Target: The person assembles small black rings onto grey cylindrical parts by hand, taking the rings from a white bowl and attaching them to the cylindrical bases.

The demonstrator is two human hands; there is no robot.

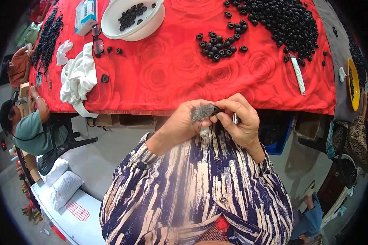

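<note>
Close in front of my chest, at the table's near edge, my two hands meet. My left hand [176, 123] is closed around a dark grey, rough-looking oblong pad [202, 112]. A small black round piece [217, 109] sits at the pad's right end, pinched by the fingertips of my right hand [246, 124]. Something silvery [235, 119] shows under the right fingers; its kind cannot be made out. A whitish bit [204, 132] hangs below the left fingers.
The red rose-patterned tablecloth [159, 77] bears a large heap of black round pieces [282, 24] and a smaller group [218, 47]. A white bowl [151, 24], eyeglasses [98, 43], a white cloth [79, 77] and a white strip [297, 75] lie around. Other people sit at both sides.
</note>
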